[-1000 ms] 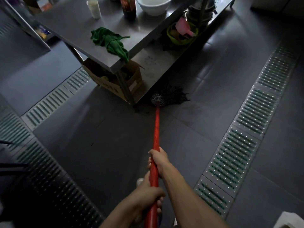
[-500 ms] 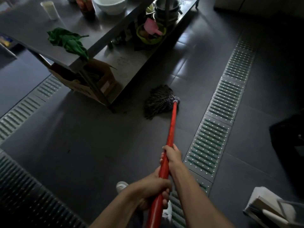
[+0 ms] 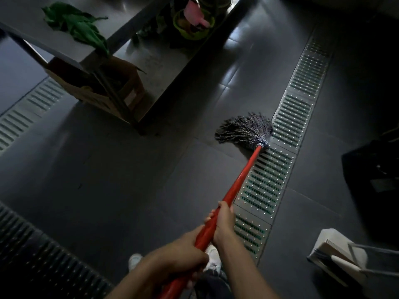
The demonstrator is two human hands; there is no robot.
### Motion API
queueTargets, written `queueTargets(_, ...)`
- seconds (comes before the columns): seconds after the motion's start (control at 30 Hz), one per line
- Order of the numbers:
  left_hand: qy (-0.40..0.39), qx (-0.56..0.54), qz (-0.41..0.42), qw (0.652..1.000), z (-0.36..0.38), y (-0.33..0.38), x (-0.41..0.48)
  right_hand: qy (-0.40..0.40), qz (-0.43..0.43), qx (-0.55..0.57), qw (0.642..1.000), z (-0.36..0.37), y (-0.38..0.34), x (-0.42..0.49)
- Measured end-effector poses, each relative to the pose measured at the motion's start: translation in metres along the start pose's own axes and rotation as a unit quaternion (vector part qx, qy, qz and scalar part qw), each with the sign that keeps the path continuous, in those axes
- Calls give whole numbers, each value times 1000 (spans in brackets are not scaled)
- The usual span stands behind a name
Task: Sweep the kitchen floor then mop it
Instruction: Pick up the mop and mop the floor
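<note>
Where slotted grating (image 3: 288,124) starts, stringy mop (image 3: 246,131) fans.

red-handled mop (image 3: 241,175) (dark strands) beside floor grate (image 3: 278,169)

Dark floor tile (image 3: 112,180) lies open from 9 to 12 o'clock, a broad lane running up to the steel table (image 3: 121,9) at 11 o'clock. Its leg (image 3: 116,102) and a cardboard box (image 3: 86,93) underneath block passage there. The mop (image 3: 242,175) rests at 1 o'clock in the gap between table and drain grate (image 3: 289,126). A black object (image 3: 371,190) at 3 o'clock and a white container (image 3: 332,242) at 4 o'clock close off the right side.
</note>
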State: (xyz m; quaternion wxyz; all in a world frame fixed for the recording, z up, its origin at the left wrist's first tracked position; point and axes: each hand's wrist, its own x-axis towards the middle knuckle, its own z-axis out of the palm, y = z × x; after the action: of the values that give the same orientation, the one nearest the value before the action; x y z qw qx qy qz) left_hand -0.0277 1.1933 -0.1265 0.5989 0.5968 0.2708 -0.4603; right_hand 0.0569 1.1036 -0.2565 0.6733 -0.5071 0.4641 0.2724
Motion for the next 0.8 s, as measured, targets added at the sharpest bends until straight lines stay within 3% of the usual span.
queueTargets(0.37, 130, 98, 90, 983, -161, -97, -105, -125, 123, 75, 982, 159, 131, -62)
queueTargets(0.6, 211, 42, 88, 973, -232, -119, -117, -204, 159, 32, 965, 259, 151, -67)
queueTargets(0.8, 261, -54, 57, 962, -261, -163, -133, -219, 170, -63, 959, 309, 202, -83)
